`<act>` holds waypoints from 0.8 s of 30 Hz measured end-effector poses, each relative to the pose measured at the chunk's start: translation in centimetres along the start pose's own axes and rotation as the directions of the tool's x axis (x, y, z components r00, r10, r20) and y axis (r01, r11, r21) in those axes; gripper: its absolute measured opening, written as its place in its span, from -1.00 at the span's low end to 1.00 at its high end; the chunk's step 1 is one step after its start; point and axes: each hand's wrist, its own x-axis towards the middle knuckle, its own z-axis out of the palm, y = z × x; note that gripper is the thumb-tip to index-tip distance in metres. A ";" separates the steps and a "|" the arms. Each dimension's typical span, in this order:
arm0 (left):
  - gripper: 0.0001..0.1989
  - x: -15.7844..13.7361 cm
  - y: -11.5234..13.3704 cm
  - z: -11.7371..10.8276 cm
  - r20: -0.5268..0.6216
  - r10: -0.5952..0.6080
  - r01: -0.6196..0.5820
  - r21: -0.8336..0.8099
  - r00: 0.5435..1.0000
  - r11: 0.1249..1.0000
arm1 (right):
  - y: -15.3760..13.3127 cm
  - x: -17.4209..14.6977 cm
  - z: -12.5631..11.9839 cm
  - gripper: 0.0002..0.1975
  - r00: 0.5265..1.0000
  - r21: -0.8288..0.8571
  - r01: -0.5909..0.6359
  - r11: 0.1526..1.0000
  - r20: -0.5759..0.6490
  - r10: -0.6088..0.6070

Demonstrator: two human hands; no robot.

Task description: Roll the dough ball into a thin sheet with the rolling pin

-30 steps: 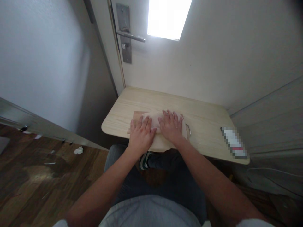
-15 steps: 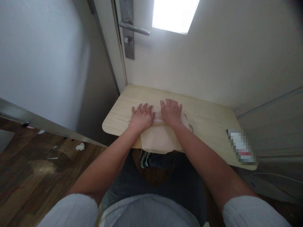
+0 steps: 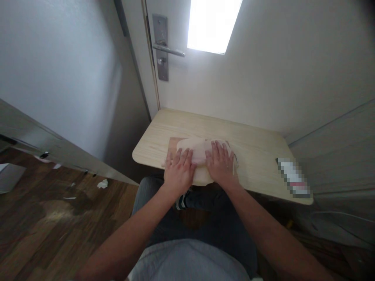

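A flattened sheet of pale dough point(image 3: 202, 143) lies on a small wooden cutting board point(image 3: 172, 144), its front part hanging toward my lap. Across the dough runs a pale rolling pin point(image 3: 200, 162), mostly covered by my hands. My left hand point(image 3: 179, 169) rests palm down on the pin's left part, fingers stretched forward. On its right part lies my right hand point(image 3: 221, 162), also flat, with its fingers extended over the dough. Neither hand is wrapped around the pin. A metal ring handle point(image 3: 236, 160) shows at the board's right edge.
The board sits at the front edge of a light wooden table point(image 3: 258, 150). A blurred flat object point(image 3: 293, 177) lies at the table's right end. Behind stands a white door with a metal handle point(image 3: 169, 50). Paper scraps point(image 3: 102, 184) litter the floor at left.
Both hands have come back toward my body with the rolling pin, uncovering the far part of the dough and board. The view has shifted slightly.
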 end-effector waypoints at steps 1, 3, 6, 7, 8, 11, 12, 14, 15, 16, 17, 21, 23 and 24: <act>-0.43 -0.3 0.1 0.1 -0.005 -0.006 0.006 -0.001 1.000 1.000 | 0.2 -0.5 -0.2 -0.44 1.000 0.001 0.000 1.000 0.009 0.000; -0.42 -0.4 0.2 0.2 -0.005 -0.014 0.014 0.001 1.000 1.000 | 0.6 -0.6 -0.3 -0.44 1.000 -0.005 -0.019 1.000 0.024 0.019; -0.41 0.8 -0.1 0.2 0.017 -0.023 0.023 0.010 1.000 1.000 | 0.7 0.6 0.0 -0.41 0.997 -0.023 -0.060 0.998 0.050 0.061; -0.40 1.3 -0.2 0.2 0.027 -0.028 0.027 0.014 0.999 1.000 | 0.6 1.3 0.2 -0.40 0.995 -0.023 -0.073 0.997 0.063 0.074; -0.40 1.9 -0.4 0.1 0.035 -0.033 0.032 0.017 0.999 0.999 | 0.6 2.0 0.4 -0.39 0.994 -0.019 -0.081 0.997 0.077 0.082; -0.40 3.6 -0.9 0.0 0.045 -0.052 0.051 0.020 0.998 0.998 | 0.4 4.2 1.0 -0.40 0.990 0.002 -0.089 0.996 0.113 0.088; -0.41 4.1 -1.2 0.0 0.046 -0.059 0.058 0.021 0.997 0.998 | 0.3 5.0 1.2 -0.41 0.987 0.008 -0.089 0.996 0.133 0.087; -0.42 5.3 -1.7 0.1 0.053 -0.072 0.071 0.024 0.996 0.997 | 0.1 6.5 1.4 -0.41 0.978 0.024 -0.097 0.995 0.188 0.090; -0.42 5.8 -2.0 0.2 0.059 -0.079 0.078 0.025 0.995 0.997 | 0.0 7.3 1.5 -0.40 0.971 0.036 -0.103 0.994 0.219 0.093; -0.41 6.4 -2.3 0.3 0.068 -0.083 0.081 0.024 0.994 0.996 | -0.1 8.1 1.6 -0.40 0.964 0.050 -0.113 0.992 0.246 0.097; -0.40 7.0 -2.7 0.5 0.078 -0.085 0.084 0.021 0.993 0.996 | -0.2 8.9 1.8 -0.39 0.959 0.064 -0.127 0.990 0.264 0.106; -0.38 9.2 -4.1 1.3 0.130 -0.099 0.099 0.007 0.987 0.995 | -0.7 11.4 2.4 -0.38 0.957 0.090 -0.153 0.984 0.264 0.124; -0.39 10.3 -4.6 1.7 0.153 -0.108 0.109 0.003 0.982 0.994 | -0.9 12.3 2.7 -0.39 0.964 0.088 -0.139 0.986 0.240 0.115; -0.39 10.7 -4.9 1.8 0.169 -0.114 0.116 0.000 0.979 0.993 | -0.9 12.6 2.8 -0.40 0.967 0.087 -0.134 0.987 0.230 0.111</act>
